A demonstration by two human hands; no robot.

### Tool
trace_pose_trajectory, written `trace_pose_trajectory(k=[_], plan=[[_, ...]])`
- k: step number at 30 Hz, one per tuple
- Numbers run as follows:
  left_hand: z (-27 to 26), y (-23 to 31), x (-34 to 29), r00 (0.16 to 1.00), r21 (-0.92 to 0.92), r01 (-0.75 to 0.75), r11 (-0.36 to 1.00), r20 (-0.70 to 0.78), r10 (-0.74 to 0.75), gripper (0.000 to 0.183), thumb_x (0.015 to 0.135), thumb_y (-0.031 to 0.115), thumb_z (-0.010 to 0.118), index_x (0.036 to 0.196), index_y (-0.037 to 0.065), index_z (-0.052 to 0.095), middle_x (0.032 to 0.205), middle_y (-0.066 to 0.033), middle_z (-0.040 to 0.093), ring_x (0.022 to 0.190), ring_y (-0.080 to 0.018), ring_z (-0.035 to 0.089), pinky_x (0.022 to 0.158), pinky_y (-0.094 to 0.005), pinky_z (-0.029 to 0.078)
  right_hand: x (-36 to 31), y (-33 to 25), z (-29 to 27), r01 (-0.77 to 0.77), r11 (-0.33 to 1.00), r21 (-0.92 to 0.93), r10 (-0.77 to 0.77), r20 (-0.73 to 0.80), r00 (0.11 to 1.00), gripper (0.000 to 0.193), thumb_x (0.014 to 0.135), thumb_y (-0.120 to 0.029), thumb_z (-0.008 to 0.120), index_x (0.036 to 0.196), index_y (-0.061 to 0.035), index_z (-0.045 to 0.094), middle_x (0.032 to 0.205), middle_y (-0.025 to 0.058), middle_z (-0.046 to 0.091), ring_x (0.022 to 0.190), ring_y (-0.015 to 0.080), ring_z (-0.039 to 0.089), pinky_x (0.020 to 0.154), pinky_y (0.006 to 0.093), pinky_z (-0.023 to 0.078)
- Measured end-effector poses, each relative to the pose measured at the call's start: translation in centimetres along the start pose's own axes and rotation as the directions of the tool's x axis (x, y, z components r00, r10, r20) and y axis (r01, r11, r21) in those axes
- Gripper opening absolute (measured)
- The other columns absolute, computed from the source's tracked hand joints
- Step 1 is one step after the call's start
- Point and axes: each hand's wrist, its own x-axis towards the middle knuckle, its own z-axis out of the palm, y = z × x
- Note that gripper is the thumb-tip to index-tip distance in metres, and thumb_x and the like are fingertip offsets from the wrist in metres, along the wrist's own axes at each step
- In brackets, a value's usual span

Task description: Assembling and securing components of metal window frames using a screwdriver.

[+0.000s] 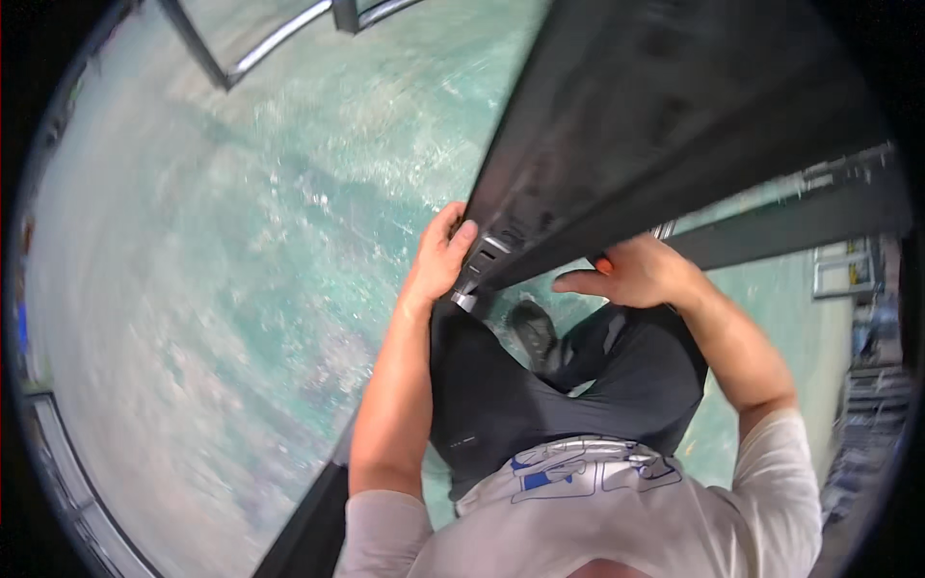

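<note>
A long, dark grey metal beam with a wide flat face runs from my lap up toward the far right. Near its lower end, my left hand grips the left edge, with the thumb on the near side and the fingertips hidden behind it. A small slotted fitting shows on the beam beside that thumb. On the beam's other side, my right hand is closed, thumb stretched to the left. A bit of an orange thing peeks out of it; the rest is hidden by the fingers.
A second dark beam extends to the right behind my right hand. Metal frames stand at the far left and near left. The floor is mottled green. Blurred racks line the right side.
</note>
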Motion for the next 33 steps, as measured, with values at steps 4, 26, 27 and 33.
trace_pose_trajectory(k=[4,26,27,33], plan=[[-0.7,-1.5,0.6,0.979,0.089,-0.203,0.975,0.018,0.202,0.076,0.106,0.066,0.042,0.136,-0.002,0.058,0.121,-0.0078,0.067,0.112,-0.0193,0.060,0.101,-0.0348,0.046,1.5,2.5,3.1,0.320,0.944,-0.076,-0.328,-0.289,0.899,0.059,0.081,-0.042,0.086,0.117,-0.0007,0.064,0.086,0.0196,0.066,0.081,0.0358,0.065,0.077,0.0423,0.054],[4.0,5.5,-3.2,0.959,-0.054,-0.018,0.998,-0.285,0.002,0.059,0.082,0.007,0.063,0.139,-0.004,0.050,0.138,-0.0141,0.052,0.134,-0.0254,0.047,0.119,-0.0394,0.030,1.7,5.3,6.5,0.594,0.697,0.402,-0.329,-0.557,0.763,0.036,0.083,-0.009,0.084,0.107,-0.0018,0.058,0.076,0.0026,0.047,0.057,0.0087,0.041,0.054,0.0290,0.034],[3.9,5.9,-2.8,0.958,0.031,-0.021,0.999,-0.284,0.029,0.056,0.080,0.003,0.060,0.136,-0.003,0.053,0.131,-0.0111,0.056,0.128,-0.0232,0.050,0.114,-0.0373,0.034,1.8,5.3,6.4,0.604,0.700,0.381,-0.336,-0.571,0.749,0.036,0.083,-0.009,0.084,0.106,-0.0021,0.058,0.075,0.0028,0.046,0.057,0.0087,0.041,0.054,0.0291,0.034],[4.1,8.0,-2.4,0.962,0.157,0.049,0.986,-0.271,-0.004,0.052,0.076,-0.005,0.057,0.127,0.000,0.057,0.125,-0.0073,0.058,0.124,-0.0214,0.052,0.111,-0.0345,0.039,0.8,4.5,5.9,0.504,0.742,0.443,-0.271,-0.490,0.828,0.039,0.081,-0.015,0.083,0.113,-0.0052,0.063,0.096,0.0072,0.066,0.079,0.0236,0.062,0.070,0.0367,0.049]])
